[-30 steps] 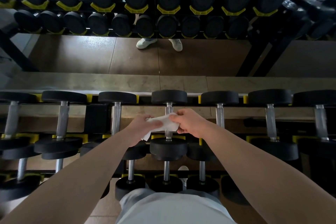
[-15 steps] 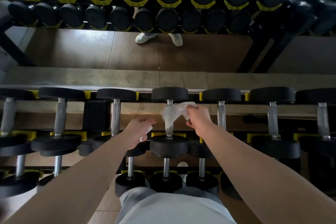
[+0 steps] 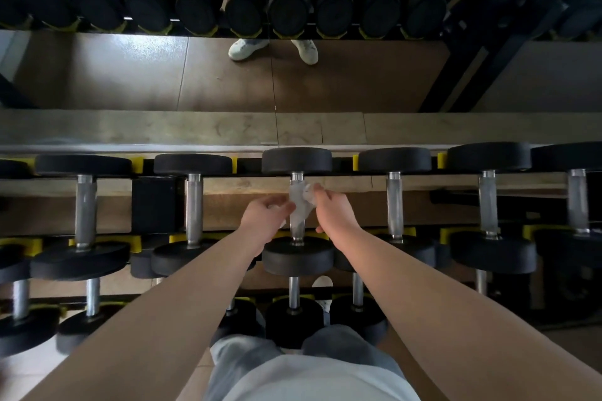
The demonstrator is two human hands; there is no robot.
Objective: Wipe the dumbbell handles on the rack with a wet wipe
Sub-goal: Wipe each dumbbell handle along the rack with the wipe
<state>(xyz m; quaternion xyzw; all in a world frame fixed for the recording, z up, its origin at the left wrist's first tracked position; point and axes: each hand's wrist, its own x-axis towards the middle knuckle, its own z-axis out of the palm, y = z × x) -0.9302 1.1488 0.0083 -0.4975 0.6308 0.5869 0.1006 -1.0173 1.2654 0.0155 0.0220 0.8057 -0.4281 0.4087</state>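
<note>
A thin white wet wipe (image 3: 298,205) drapes over the chrome handle of the centre dumbbell (image 3: 297,257) on the rack's top row. My left hand (image 3: 265,221) sits just left of that handle and pinches the wipe's lower left edge. My right hand (image 3: 334,213) is just right of the handle, its fingers pinching the wipe's upper part against the bar. The wipe and my fingers hide the middle of the handle.
More black dumbbells with chrome handles (image 3: 85,205) (image 3: 394,202) lie side by side on the rack in yellow cradles (image 3: 128,242), with a lower row beneath. Beyond a ledge (image 3: 163,130), a mirror reflects the rack and white shoes (image 3: 244,47).
The wipe went from stretched between both hands to laid over the centre handle. My left hand came back in to the handle; my right hand shifted up along it.
</note>
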